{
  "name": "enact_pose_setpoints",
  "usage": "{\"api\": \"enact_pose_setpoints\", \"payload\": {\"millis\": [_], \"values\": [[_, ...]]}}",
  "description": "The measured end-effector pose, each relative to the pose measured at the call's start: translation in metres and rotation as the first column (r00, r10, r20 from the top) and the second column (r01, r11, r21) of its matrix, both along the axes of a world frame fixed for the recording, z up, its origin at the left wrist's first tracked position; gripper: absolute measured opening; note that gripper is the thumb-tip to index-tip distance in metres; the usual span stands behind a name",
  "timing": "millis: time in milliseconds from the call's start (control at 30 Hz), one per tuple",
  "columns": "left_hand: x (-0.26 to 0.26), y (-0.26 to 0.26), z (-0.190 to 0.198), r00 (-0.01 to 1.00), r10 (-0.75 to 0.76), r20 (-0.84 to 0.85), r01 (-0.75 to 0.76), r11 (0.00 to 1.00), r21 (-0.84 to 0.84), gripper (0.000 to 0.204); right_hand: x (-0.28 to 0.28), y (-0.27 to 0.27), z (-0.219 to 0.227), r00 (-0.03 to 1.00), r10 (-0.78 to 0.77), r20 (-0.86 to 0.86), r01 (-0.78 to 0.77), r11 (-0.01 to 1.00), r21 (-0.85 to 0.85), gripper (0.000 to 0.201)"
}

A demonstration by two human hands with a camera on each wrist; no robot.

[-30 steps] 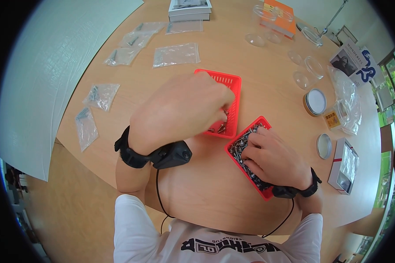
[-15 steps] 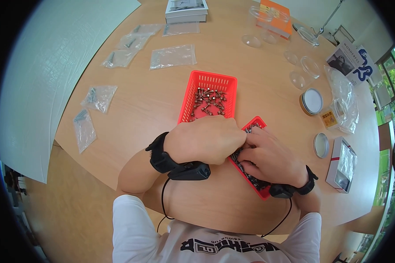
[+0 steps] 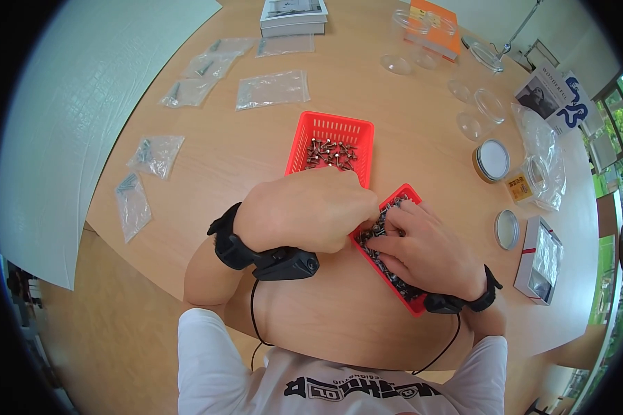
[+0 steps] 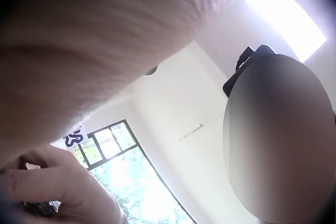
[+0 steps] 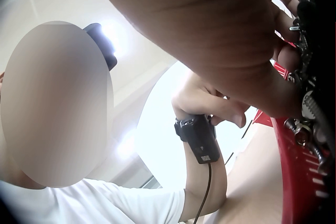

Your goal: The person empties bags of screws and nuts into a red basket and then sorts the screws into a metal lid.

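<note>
A small red basket (image 3: 412, 188) full of dark and silvery screws (image 3: 379, 225) lies tilted in front of the person. Over it is the right hand (image 3: 432, 252), its bent fingers spread apart with the tips among the screws. The right wrist view shows screws against those fingertips. The left hand (image 3: 304, 211) hangs palm down over the near end of a larger red basket (image 3: 367, 149), fingertips close to the small basket's left edge. Brownish bolts (image 3: 332, 153) lie inside the larger basket. The left fingertips are hidden, and I cannot tell whether they pinch a screw.
Clear bags (image 3: 156, 155) with screws lie on the left, and a flat clear bag (image 3: 273, 90) lies farther back. Books (image 3: 294, 21) stand at the back. On the right are clear jars (image 3: 488, 107), a round tin (image 3: 491, 160), a lid (image 3: 507, 229) and a box (image 3: 540, 259).
The left hand went from over the larger basket to the small basket's edge, then shifted slightly left and back. The right hand stays in the small basket, its fingers moving slightly.
</note>
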State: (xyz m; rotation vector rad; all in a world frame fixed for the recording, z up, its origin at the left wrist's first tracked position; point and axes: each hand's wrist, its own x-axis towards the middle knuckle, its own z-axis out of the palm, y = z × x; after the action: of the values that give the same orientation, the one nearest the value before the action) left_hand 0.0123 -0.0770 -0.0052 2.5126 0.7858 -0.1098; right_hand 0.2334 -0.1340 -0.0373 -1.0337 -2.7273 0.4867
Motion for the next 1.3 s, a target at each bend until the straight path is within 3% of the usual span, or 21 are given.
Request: {"api": "enact_pose_setpoints", "payload": {"millis": [133, 333, 433, 633, 833, 933, 1033, 1300], "values": [[0.003, -0.002, -0.009, 0.999, -0.03, -0.04, 0.034, 0.994, 0.103, 0.025, 0.003, 0.005, -0.004, 0.996, 0.054, -0.065, -0.054, 0.999, 0.007, 0.017], [0.01, -0.007, -0.015, 0.996, -0.061, -0.059, 0.067, 0.991, 0.112, 0.023, 0.016, 0.009, 0.019, 0.989, 0.004, -0.145, -0.007, 1.0, -0.025, 0.006], [0.012, -0.007, -0.029, 0.998, -0.044, 0.051, 0.038, 0.994, 0.1, 0.019, 0.018, 0.014, 0.037, 0.977, -0.081, -0.195, 0.072, 0.996, -0.053, 0.009], [0.011, -0.012, -0.03, 0.991, -0.063, 0.116, 0.042, 0.984, 0.173, 0.013, -0.011, 0.056, 0.051, 0.953, -0.04, -0.299, 0.049, 0.999, 0.023, 0.012], [0.015, -0.012, -0.019, 0.998, -0.062, -0.031, 0.064, 0.996, 0.069, 0.014, -0.023, 0.083, 0.046, 0.895, -0.128, -0.427, 0.187, 0.977, 0.1, 0.015], [0.01, -0.013, -0.009, 1.0, -0.021, -0.011, 0.021, 0.996, 0.092, 0.017, -0.004, 0.069, 0.056, 0.892, -0.21, -0.4, 0.252, 0.966, 0.056, 0.016], [0.008, -0.01, -0.005, 1.0, 0.019, 0.009, -0.02, 0.989, 0.148, 0.022, 0.022, 0.053, 0.06, 0.931, -0.274, -0.24, 0.277, 0.961, -0.025, 0.017], [0.03, 0.0, -0.006, 0.994, 0.079, 0.073, -0.091, 0.981, 0.174, 0.028, 0.051, 0.054, 0.02, 0.985, -0.146, -0.086, 0.141, 0.988, -0.067, 0.017]]}}
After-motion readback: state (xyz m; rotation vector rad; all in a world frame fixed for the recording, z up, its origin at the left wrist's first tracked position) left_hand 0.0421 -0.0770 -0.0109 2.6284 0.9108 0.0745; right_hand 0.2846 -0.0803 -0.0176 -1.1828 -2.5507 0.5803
